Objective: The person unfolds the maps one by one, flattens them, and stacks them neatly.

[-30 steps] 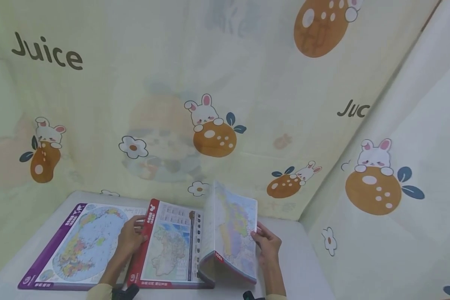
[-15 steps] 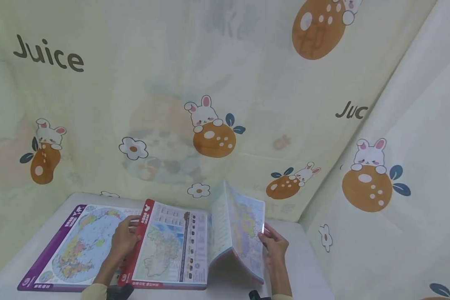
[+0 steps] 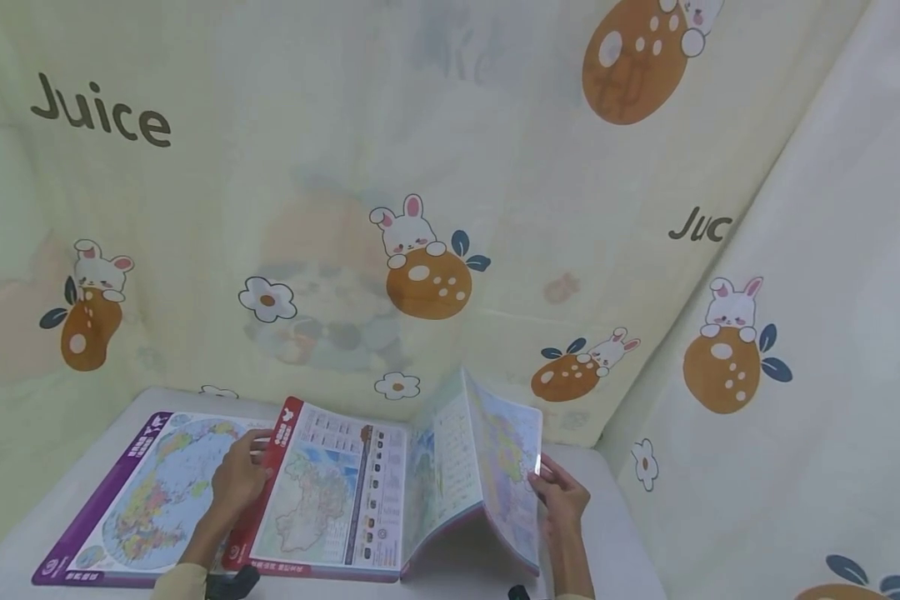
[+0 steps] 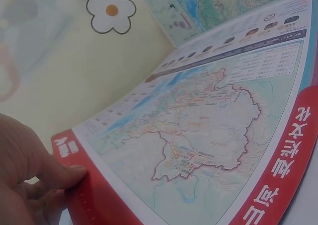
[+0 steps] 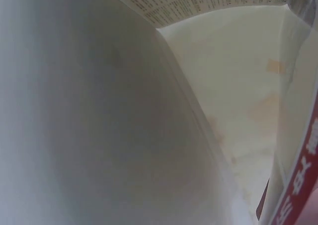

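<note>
A red-bordered folding map [image 3: 317, 492] stands partly unfolded on the white table in the head view. Its left panel lies low, while its right part rises to a peaked fold [image 3: 474, 442]. At the left red edge, my left hand [image 3: 238, 477] pinches the map; in the left wrist view the thumb of that left hand [image 4: 30, 170] presses on the red border. My right hand [image 3: 565, 498] pinches the far right edge of the raised panel, thumb on the printed face. The right wrist view shows the map's red lettered border [image 5: 298, 185], and the right fingers are hidden there.
A purple-bordered world map [image 3: 146, 500] lies flat at the left, partly under my left forearm. A pale curtain [image 3: 330, 150] printed with rabbits and fruit closes off the back, with another at the right. White table surface [image 3: 615, 533] shows at the right.
My right hand has moved right with the map's edge, and the fold has opened wider, showing more of the inner panels. My left hand and the red edge have shifted slightly left.
</note>
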Available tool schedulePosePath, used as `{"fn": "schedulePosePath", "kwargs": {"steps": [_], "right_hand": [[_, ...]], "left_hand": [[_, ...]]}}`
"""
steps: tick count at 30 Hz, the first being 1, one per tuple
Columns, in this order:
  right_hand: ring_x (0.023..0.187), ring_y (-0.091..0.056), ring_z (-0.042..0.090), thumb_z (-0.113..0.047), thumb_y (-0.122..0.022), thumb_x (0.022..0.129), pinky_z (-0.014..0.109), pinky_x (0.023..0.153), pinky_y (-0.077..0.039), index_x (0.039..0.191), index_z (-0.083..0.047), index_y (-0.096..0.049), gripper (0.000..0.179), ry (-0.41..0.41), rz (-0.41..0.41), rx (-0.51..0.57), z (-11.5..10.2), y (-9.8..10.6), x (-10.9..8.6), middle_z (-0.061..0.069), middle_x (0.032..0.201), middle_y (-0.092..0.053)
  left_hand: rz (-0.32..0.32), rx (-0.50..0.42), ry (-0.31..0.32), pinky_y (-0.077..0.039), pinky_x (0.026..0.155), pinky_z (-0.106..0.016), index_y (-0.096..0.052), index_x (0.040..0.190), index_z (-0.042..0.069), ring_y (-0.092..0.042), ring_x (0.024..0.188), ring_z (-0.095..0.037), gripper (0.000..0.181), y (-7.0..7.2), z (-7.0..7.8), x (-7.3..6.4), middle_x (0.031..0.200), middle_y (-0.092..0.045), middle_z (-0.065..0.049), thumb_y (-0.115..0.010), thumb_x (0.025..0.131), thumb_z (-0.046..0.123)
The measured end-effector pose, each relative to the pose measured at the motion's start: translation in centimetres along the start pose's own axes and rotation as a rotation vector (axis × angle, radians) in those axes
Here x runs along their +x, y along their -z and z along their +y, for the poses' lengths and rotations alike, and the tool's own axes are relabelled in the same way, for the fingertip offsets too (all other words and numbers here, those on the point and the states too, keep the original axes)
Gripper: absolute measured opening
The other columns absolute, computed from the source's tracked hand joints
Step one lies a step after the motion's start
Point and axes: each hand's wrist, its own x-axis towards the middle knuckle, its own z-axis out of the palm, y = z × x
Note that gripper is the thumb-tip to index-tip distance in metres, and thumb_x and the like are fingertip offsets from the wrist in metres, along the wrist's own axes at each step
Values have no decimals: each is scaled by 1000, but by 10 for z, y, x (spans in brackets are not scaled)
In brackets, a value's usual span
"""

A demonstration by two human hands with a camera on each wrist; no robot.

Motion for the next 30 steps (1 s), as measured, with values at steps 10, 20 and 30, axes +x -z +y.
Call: {"fn": "schedulePosePath", "kwargs": {"steps": [10, 20, 30], "right_hand": [[85, -75, 4, 3, -80, 94, 16, 78, -60, 147, -4, -65, 55, -51, 21, -54, -4, 10, 4, -9, 94, -80], [88, -77, 9, 4, -81, 93, 18, 77, -60, 146, -2, -66, 55, -31, 30, -65, 1, 22, 9, -9, 91, -80], [82, -73, 5, 7, -79, 93, 15, 75, -58, 146, -2, -65, 55, -50, 68, -77, 3, 32, 14, -10, 89, -79]], "left_hand": [[19, 38, -15, -56, 96, -66, -49, 152, -3, -66, 125, -57, 60, 4, -3, 6, 141, -62, -37, -69, 96, -3], [30, 61, -32, -55, 95, -66, -48, 153, -4, -67, 122, -56, 60, 8, -7, 7, 141, -62, -37, -67, 96, -5], [29, 81, -6, -53, 96, -66, -48, 153, -4, -66, 123, -56, 59, 9, -11, 10, 142, -61, -38, -67, 97, -4]]}}
